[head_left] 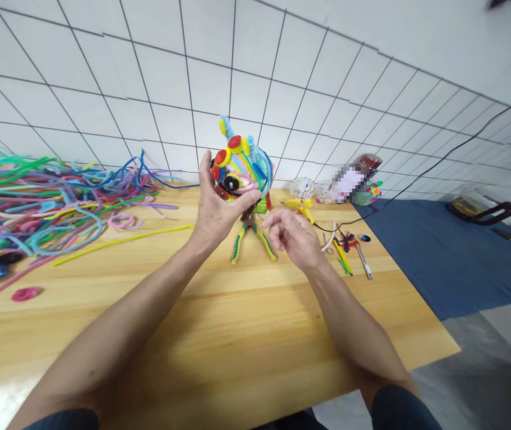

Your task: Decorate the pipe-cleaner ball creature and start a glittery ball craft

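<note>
Colourful figurine [243,169] is held over the bench [237,340] by the left hand [218,212], thumb and fingers clasping it, presumably to steady it. The right hand [297,240] is loosely curled just beside; blur hides whether it pinches anything. Pliers [237,245] lie below, within easy reach.
</note>
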Demonstrator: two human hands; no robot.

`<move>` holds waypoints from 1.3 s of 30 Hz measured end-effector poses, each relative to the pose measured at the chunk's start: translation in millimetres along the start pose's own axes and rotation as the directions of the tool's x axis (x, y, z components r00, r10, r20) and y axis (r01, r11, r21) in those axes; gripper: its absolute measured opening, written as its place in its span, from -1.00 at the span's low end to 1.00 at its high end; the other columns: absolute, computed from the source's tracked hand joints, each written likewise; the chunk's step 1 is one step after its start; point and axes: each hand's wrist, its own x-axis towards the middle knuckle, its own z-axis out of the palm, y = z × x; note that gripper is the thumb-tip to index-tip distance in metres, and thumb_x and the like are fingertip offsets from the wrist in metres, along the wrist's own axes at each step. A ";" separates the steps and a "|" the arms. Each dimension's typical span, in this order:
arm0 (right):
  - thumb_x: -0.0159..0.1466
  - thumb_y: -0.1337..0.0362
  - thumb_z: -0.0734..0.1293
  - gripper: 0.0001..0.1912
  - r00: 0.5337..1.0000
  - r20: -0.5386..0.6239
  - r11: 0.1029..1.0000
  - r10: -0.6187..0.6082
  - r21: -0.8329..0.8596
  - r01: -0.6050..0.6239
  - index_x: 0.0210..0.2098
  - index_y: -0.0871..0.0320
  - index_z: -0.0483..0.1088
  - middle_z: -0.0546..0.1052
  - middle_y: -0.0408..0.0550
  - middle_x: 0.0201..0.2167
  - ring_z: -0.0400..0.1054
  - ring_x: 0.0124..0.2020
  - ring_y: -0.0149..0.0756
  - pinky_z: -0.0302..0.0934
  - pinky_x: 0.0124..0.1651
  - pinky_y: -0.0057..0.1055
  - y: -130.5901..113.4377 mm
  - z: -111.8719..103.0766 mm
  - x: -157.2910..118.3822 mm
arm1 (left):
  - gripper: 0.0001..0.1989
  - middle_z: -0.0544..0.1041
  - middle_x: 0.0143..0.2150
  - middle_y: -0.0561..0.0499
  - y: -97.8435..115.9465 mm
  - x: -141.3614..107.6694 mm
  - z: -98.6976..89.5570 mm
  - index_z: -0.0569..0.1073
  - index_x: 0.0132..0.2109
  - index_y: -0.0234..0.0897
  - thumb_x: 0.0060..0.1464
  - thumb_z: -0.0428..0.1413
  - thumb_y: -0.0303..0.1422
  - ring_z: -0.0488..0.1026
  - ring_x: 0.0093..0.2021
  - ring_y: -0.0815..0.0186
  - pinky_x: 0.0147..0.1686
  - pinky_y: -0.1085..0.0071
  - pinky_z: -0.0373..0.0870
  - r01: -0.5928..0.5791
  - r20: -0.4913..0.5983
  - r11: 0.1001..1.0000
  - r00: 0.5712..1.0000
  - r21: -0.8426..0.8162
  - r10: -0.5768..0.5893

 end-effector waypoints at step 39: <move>0.28 0.06 0.55 -0.78 0.803 -0.340 0.710 -0.490 -0.690 0.141 -0.25 0.05 0.57 0.63 -0.12 -0.32 0.47 -0.30 -0.26 0.36 -0.23 -0.29 -69.7 -29.8 18.6 | 0.31 0.05 0.62 -0.29 3.6 -16.7 12.2 -0.12 0.63 -0.05 0.00 0.51 0.05 0.16 0.59 -0.18 0.56 -0.06 0.20 -0.001 -0.121 0.969 0.992 0.248 0.032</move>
